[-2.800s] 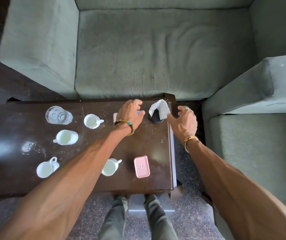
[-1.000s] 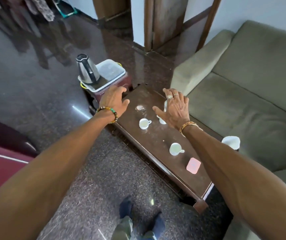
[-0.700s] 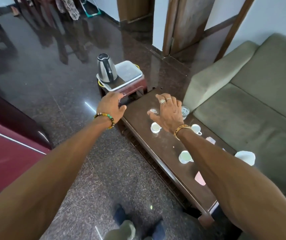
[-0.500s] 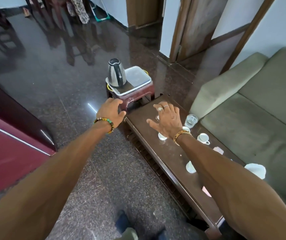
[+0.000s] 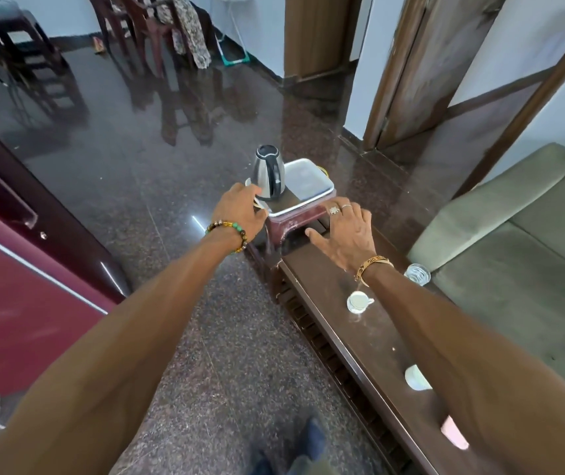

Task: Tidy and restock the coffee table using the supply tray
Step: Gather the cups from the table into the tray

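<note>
Curling the left hand's (image 5: pixel 240 209) fingers (image 5: pixel 252 193) over the near left corner of the supply tray (image 5: pixel 303 204), hiding the fingertips, so unable to tell whether gripping it. Spreading the right hand's (image 5: pixel 346 234) fingers (image 5: pixel 356 217) straight, holding nothing, just short of the tray's near right edge. Seeing the tray sitting on a maroon stool (image 5: pixel 288 228) at the counter's (image 5: pixel 325 286) far end, carrying a steel kettle (image 5: pixel 269 171).
</note>
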A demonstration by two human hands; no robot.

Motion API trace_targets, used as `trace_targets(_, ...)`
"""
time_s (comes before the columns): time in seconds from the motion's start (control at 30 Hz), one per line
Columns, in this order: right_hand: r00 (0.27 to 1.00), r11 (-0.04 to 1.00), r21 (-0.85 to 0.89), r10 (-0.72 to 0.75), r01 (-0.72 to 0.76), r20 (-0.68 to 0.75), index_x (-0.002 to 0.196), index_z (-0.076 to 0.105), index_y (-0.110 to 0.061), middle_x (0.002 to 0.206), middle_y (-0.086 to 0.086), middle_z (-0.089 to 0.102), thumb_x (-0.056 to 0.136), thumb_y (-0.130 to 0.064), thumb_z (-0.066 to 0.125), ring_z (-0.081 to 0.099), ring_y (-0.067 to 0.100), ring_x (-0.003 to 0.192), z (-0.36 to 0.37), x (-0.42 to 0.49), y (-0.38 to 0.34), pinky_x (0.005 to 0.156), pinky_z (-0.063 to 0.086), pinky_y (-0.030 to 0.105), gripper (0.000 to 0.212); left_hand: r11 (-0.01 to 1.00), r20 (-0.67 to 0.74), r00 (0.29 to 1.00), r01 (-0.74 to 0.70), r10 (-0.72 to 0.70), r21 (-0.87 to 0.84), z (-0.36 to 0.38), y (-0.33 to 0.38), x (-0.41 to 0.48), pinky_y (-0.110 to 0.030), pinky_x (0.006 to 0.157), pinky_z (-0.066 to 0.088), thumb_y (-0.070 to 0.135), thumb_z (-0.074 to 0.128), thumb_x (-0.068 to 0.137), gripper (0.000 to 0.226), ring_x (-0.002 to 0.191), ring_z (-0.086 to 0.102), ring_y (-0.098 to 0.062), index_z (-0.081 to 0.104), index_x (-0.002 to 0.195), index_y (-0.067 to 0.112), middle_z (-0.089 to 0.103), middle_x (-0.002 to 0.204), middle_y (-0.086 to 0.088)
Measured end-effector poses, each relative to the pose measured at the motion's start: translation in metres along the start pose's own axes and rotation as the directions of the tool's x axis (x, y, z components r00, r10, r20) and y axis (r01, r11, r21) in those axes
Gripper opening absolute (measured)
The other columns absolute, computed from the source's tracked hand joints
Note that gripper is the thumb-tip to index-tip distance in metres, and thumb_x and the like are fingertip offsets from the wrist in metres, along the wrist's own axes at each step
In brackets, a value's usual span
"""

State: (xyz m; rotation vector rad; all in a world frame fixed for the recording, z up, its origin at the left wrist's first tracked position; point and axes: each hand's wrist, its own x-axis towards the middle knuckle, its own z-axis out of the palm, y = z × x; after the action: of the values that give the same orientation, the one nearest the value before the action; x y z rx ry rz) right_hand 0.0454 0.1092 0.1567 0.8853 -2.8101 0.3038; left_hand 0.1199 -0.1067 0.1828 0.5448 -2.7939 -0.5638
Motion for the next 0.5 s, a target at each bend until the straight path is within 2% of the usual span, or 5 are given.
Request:
trace_targets(0.23, 0.994, 0.994, 0.035, 0.101, -0.102, 0.039, 0.135, 0.055, -0.018, 0.133, 0.007, 0.053, 0.091, -0.057, 0.056, 0.051, 0.029, 0.121, 0.036, 0.037, 0.049, 0.107, 0.037, 0.048, 0.059, 0.996, 0.114, 0.992, -0.068, 0.061, 0.054, 0.042, 0.016, 0.057, -0.039, 0.099, 0.047, 0.035, 0.065, 0.084, 0.045, 0.111, 0.058, -0.027, 0.057, 0.126, 0.020, 0.056, 0.123, -0.007)
trace_targets(0.4, 0.973, 0.968, 0.100, 0.231, -0.232, 0.021, 0.135, 0.056, -0.017, 0.130, 0.008, 0.056, 0.088, -0.052, 0.061, 0.052, 0.031, 0.119, 0.038, 0.070, 0.095, 0.103, 0.037, 0.047, 0.058, 0.989, 0.149, 0.981, -0.137, 0.126, 0.064, 0.059, 0.048, 0.119, -0.039, 0.095, 0.049, 0.032, 0.066, 0.082, 0.037, 0.104, 0.060, -0.029, 0.062, 0.116, 0.018, 0.059, 0.116, -0.009)
trace_targets(0.5, 0.955, 0.950, 0.099, 0.297, -0.297, 0.011, 0.138, 0.054, -0.016, 0.133, 0.009, 0.055, 0.090, -0.051, 0.060, 0.051, 0.032, 0.121, 0.033, 0.082, 0.126, 0.103, 0.036, 0.047, 0.060, 0.985, 0.155, 0.975, -0.168, 0.160, 0.042, 0.076, 0.071, 0.150, -0.037, 0.100, 0.045, 0.032, 0.065, 0.084, 0.044, 0.113, 0.058, -0.027, 0.059, 0.125, 0.018, 0.058, 0.124, -0.009)
